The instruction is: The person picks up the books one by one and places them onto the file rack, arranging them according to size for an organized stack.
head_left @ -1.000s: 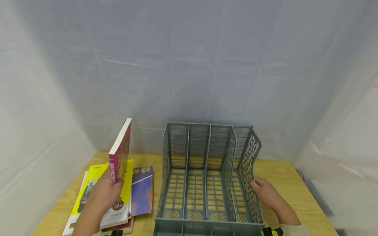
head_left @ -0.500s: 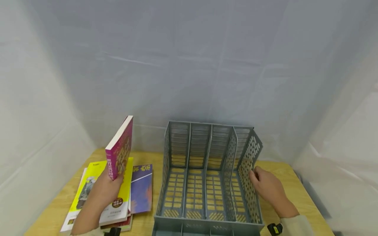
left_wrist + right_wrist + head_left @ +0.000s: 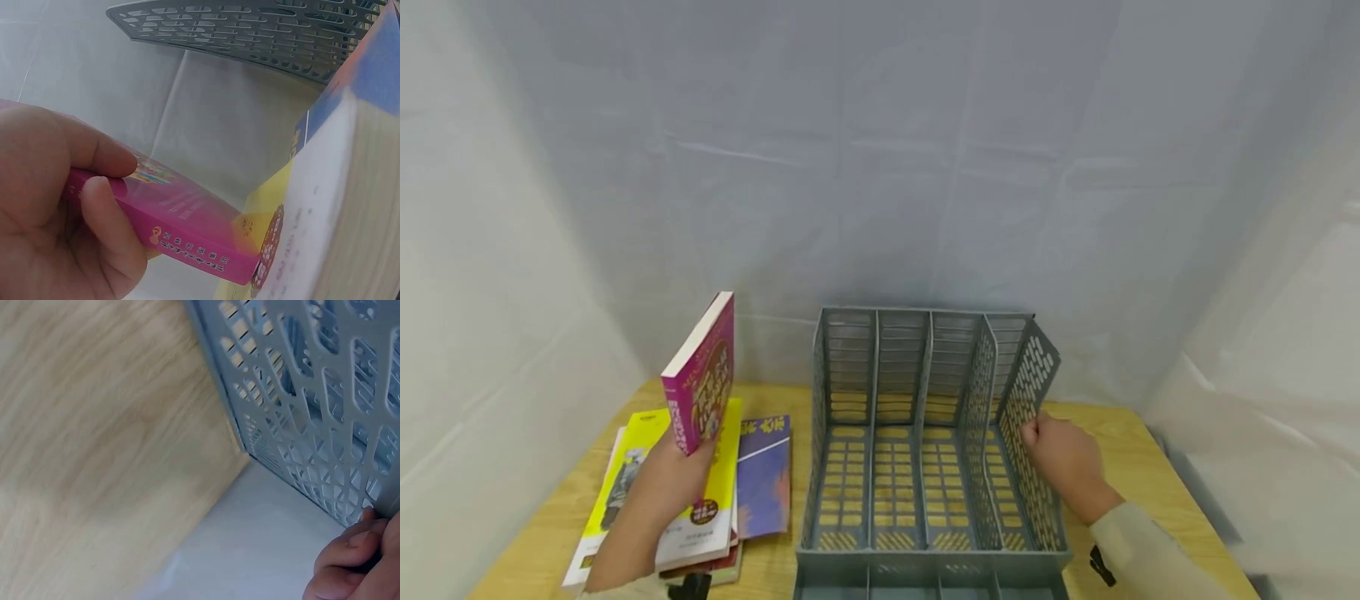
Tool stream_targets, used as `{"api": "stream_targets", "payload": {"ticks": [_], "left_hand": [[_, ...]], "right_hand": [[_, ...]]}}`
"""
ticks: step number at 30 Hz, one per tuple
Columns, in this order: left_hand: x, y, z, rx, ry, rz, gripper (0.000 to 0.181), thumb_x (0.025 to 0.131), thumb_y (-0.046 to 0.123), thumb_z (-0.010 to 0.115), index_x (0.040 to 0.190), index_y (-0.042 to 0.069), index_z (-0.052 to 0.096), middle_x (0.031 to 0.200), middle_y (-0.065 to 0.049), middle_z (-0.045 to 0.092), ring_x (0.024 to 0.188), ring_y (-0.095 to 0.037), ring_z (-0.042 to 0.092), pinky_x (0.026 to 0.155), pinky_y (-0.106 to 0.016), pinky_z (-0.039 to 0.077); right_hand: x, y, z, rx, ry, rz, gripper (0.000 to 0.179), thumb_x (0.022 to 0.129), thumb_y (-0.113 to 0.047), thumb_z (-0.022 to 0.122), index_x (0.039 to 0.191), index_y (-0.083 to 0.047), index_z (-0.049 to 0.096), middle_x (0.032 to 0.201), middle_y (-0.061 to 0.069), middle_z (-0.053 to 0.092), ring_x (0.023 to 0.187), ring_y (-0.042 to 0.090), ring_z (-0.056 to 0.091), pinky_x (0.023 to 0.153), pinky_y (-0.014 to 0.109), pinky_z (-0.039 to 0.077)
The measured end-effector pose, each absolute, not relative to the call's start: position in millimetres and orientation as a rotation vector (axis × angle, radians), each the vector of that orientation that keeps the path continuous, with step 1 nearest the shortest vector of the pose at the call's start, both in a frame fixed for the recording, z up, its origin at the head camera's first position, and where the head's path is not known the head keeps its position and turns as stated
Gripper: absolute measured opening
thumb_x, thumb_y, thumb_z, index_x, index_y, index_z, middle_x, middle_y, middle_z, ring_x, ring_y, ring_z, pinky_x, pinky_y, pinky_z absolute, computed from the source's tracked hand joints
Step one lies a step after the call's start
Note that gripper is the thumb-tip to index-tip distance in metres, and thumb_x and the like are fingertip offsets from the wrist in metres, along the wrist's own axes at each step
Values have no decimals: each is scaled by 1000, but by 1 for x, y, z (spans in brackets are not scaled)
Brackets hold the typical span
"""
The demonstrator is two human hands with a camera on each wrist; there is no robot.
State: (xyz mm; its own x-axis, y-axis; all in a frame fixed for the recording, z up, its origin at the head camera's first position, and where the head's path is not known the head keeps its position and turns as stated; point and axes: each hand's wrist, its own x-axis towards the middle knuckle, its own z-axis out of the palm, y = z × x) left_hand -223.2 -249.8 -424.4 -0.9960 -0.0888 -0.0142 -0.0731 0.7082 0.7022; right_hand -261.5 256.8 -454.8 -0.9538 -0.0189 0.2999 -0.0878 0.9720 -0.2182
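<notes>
My left hand [image 3: 673, 479] grips a magenta paperback book [image 3: 703, 387] by its spine end. The book is upright above the pile on the left; in the left wrist view, thumb and finger pinch the book [image 3: 181, 219] near its spine. A grey plastic file rack [image 3: 895, 552] with perforated walls and several upright compartments stands in the middle. With its thumb over the edge, my right hand [image 3: 1063, 462] holds the rack's right side wall. In the right wrist view the curled fingers [image 3: 350, 553] sit against that wall [image 3: 312, 419].
Beneath the left hand lies a pile topped by a yellow and white book [image 3: 643, 433]. A purple-blue book [image 3: 763, 483] sticks out to its right, beside the rack. The wooden table [image 3: 1120, 442] ends against pale hanging sheeting [image 3: 925, 167].
My right hand has moved up and away along the rack's right wall. The magenta book has turned so that more of its cover faces the head camera.
</notes>
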Motion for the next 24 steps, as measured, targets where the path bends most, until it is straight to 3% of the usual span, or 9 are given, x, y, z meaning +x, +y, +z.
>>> {"api": "stream_targets", "payload": {"ticks": [24], "left_hand": [[-220, -249, -425, 150, -2880, -1198, 71, 110, 39, 40, 166, 5, 11, 165, -30, 23, 148, -55, 27, 112, -74, 26]], "right_hand": [[-264, 254, -451, 67, -2830, 452, 35, 104, -20, 43, 70, -18, 35, 60, -1, 31, 54, 15, 25, 52, 31, 23]]}}
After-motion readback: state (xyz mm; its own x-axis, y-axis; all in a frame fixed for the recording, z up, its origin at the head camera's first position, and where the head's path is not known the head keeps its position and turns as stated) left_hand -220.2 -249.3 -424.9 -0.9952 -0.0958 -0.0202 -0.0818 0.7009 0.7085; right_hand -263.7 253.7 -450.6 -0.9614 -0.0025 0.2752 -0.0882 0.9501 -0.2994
